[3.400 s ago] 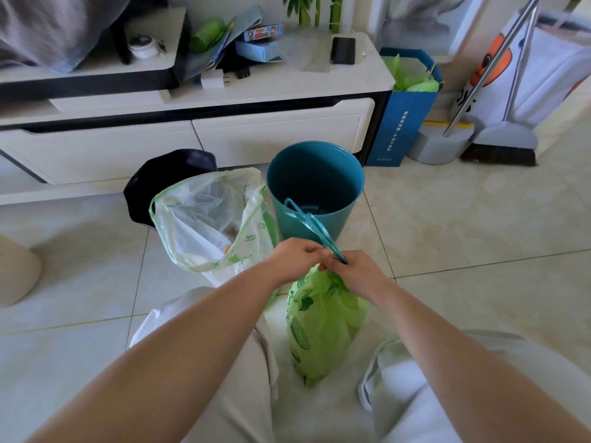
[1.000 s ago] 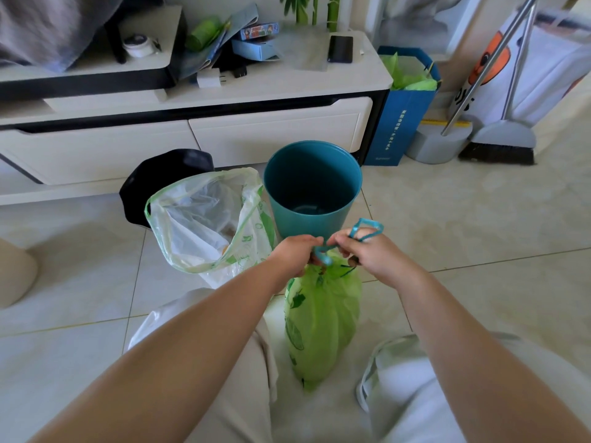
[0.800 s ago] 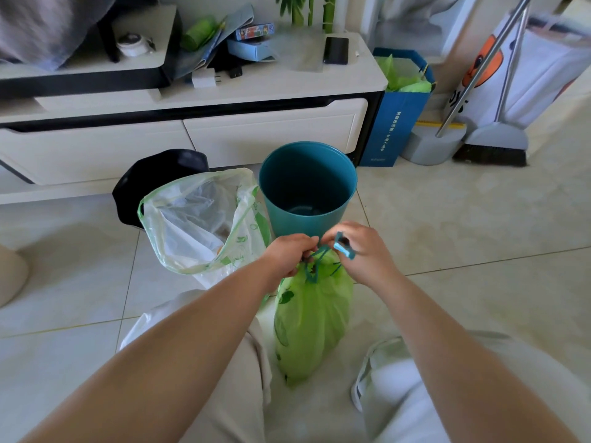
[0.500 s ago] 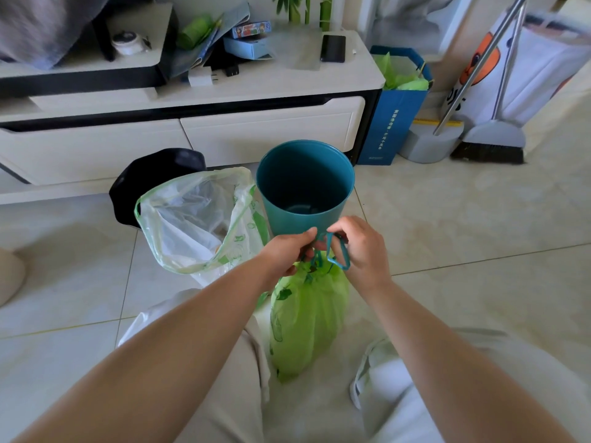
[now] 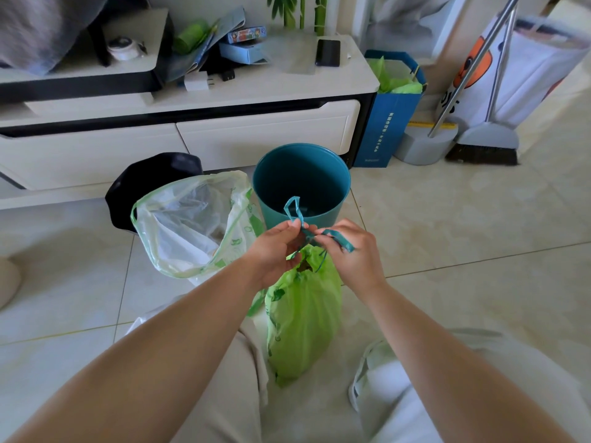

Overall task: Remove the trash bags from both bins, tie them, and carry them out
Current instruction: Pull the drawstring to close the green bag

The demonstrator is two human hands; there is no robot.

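Note:
A green trash bag (image 5: 303, 318) stands on the floor between my knees, its neck gathered by a teal drawstring (image 5: 295, 209). My left hand (image 5: 276, 247) pinches one loop of the drawstring, which sticks up above my fingers. My right hand (image 5: 353, 251) grips the other end, pulled out to the right. Left of it a clear trash bag (image 5: 192, 225) with a green rim sits open, with white trash inside. Behind the bags stand a teal bin (image 5: 302, 182) with no bag in it and a black bin (image 5: 150, 183), partly hidden by the clear bag.
A low white cabinet (image 5: 256, 135) with drawers runs along the back, cluttered on top. To its right are a blue paper bag (image 5: 388, 119), a grey dustpan (image 5: 425, 145) and a broom (image 5: 483, 145). Tiled floor (image 5: 463, 219) stretches to the right.
The drawstring loop that hung between my hands now sticks up from my left fingers, and my right hand has pulled its end out to the right. The view has shifted slightly.

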